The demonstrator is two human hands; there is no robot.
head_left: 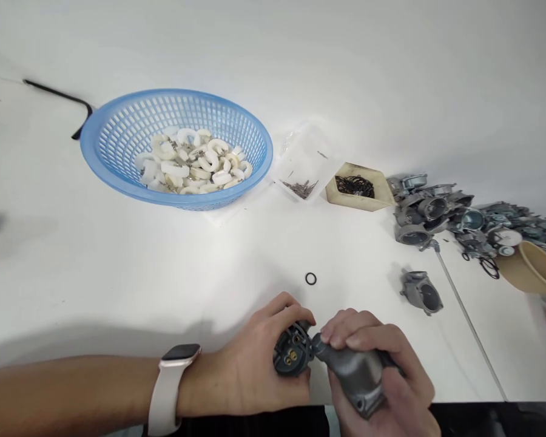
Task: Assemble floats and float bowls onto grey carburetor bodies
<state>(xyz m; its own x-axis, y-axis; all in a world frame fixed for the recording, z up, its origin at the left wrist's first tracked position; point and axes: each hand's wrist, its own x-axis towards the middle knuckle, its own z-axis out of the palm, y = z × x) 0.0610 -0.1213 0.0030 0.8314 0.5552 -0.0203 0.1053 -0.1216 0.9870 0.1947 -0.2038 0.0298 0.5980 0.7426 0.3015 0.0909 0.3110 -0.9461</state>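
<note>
My left hand (259, 358) is wrapped around a dark grey carburetor body (293, 349), whose open round face shows brass jets. A smooth grey metal carburetor float bowl (357, 373) is in my right hand (386, 364), with the fingers over its top and the thumb on its near side. The two castings are held side by side, their near edges meeting or almost meeting; I cannot tell if they touch. A small black O-ring (310, 278) lies on the white table just beyond my hands.
A blue basket (177, 197) holds white C-shaped floats. Beside it are a clear tray (295, 149) of thin metal pins and a cream box (382, 194) of black rings. Grey castings (432, 209) pile up at right; one casting (421, 292) lies apart. A tan container (534, 267) is tipped over.
</note>
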